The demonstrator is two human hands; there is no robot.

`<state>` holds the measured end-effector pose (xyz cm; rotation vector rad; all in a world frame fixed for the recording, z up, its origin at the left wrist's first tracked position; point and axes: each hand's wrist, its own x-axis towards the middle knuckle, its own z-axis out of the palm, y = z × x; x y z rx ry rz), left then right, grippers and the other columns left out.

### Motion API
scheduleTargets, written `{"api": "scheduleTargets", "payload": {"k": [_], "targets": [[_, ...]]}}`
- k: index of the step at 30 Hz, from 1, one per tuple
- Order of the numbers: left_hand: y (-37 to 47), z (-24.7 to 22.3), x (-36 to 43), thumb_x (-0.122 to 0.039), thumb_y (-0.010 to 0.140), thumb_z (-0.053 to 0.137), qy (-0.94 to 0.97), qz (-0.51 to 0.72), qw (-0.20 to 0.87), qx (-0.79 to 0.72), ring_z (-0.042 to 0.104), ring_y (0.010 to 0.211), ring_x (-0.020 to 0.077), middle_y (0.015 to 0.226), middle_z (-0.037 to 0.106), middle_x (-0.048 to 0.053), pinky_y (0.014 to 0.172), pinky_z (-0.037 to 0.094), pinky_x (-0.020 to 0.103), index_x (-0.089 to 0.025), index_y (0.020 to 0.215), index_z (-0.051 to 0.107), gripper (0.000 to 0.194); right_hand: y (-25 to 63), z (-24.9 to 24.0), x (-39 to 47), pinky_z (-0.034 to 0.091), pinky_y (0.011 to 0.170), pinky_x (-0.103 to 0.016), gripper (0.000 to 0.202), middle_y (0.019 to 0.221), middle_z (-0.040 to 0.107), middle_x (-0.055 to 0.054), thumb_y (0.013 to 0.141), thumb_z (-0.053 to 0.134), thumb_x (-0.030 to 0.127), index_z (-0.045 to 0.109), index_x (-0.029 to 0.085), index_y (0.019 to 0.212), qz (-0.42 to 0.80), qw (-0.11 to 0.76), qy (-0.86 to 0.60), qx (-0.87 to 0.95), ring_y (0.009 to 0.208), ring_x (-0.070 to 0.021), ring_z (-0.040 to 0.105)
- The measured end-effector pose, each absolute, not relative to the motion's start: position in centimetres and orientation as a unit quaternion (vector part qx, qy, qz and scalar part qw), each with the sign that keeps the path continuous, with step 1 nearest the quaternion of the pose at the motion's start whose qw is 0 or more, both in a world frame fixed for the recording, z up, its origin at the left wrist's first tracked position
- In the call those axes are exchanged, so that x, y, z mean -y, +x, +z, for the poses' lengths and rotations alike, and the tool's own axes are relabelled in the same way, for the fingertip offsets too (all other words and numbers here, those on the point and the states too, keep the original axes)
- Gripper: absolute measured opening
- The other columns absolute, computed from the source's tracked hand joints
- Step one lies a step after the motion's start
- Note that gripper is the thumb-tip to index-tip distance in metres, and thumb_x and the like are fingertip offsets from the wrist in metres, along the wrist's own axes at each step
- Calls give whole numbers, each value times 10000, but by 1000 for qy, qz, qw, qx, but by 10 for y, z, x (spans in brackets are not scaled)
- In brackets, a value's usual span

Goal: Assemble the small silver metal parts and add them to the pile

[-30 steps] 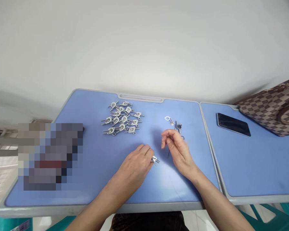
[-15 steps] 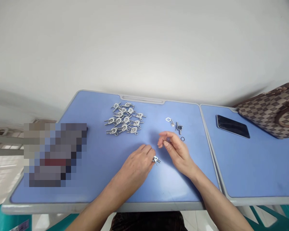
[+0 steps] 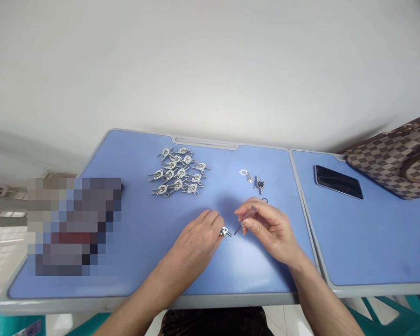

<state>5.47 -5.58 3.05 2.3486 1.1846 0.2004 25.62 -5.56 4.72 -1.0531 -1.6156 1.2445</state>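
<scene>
My left hand (image 3: 202,237) is closed around a small silver metal valve-like part (image 3: 225,231), whose plate and prongs stick out past the fingers. In my right hand (image 3: 271,228) is a small screwdriver (image 3: 249,213) with a clear purplish handle, pinched between thumb and fingers. Its dark shaft slants down toward the metal part, tip close beside it; I cannot tell whether they touch. Just beyond the right hand lie a flat silver plate with a ring-shaped end (image 3: 243,172), a metal body with a black round centre (image 3: 261,185) and a partly covered black ring (image 3: 265,200).
Several similar silver metal parts (image 3: 177,172) lie grouped at the back left of the blue table (image 3: 133,252). A blurred-out object (image 3: 80,224) lies at the left. On the adjoining table are a phone (image 3: 339,182) and a checkered bag (image 3: 399,161).
My right hand has shifted slightly right and turned, so the screwdriver now shows with its shaft toward the metal part. My left hand keeps its hold. The view has shifted a little.
</scene>
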Motion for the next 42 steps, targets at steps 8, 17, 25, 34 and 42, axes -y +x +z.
{"api": "scheduleTargets", "payload": {"k": [8,17,25,34,42], "targets": [[56,31,55,-73,914,476,871,81,227,-428,514,794,199,875,548,37,683,455,335,-167,869,544,124,250,48,54,496,755,-301,103,924,634,-43,975,491,232,581,216,1024,413,349,-416,731,825,-153,584],[55,28,56,-73,916,473,875,78,225,-422,508,800,198,873,534,33,698,456,340,-169,862,527,122,251,48,54,468,760,-306,93,919,623,-46,979,463,202,551,215,1006,381,343,-408,756,835,-160,570],[56,30,56,-61,906,469,876,77,213,-426,510,781,189,860,540,28,667,441,321,-175,852,522,137,250,47,54,477,752,-317,109,930,638,-54,988,443,216,550,216,1011,380,331,-398,767,846,-170,585],[56,29,57,-91,922,477,877,94,203,-426,512,786,203,859,545,30,692,453,347,-172,885,538,108,252,39,54,492,698,-295,329,980,671,-42,959,474,106,529,266,1242,256,340,-334,841,838,-162,609],[56,28,58,-63,916,457,874,113,203,-426,511,776,197,839,540,26,678,449,339,-174,867,529,141,251,44,60,505,670,-325,537,1055,658,-109,936,431,61,351,185,1452,152,287,-323,889,897,-203,606]]}}
